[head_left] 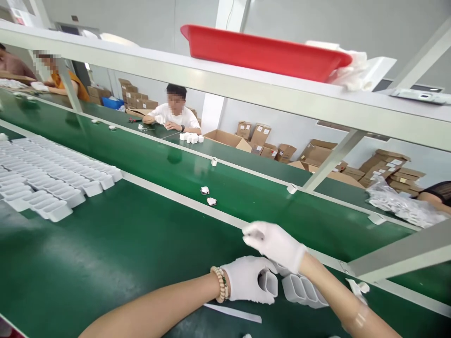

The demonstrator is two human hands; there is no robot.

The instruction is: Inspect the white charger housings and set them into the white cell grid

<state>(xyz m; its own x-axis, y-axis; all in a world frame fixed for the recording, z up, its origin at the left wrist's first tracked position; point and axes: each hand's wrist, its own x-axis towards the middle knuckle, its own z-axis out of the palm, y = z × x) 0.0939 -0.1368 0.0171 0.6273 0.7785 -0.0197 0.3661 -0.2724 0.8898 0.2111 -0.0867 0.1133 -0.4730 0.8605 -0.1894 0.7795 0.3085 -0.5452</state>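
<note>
White fabric covers the left hand point(246, 279), curled around a pale, rounded, plastic-looking cup point(271, 284), probably to steady it beside a row of similar pale cups point(295, 288), while the raised, white-gloved right hand point(273, 240) bends its fingers, pinching what I cannot tell, if anything.

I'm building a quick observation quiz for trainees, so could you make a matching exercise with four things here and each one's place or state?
1. Red tray
2. Left hand
3. Bead bracelet
4. White strip

A. Worn at the left wrist
B. Lying on the green tabletop
C. Up on the raised shelf
D. Curled around a white hollow piece

Pairs: 1-C, 2-D, 3-A, 4-B
</note>
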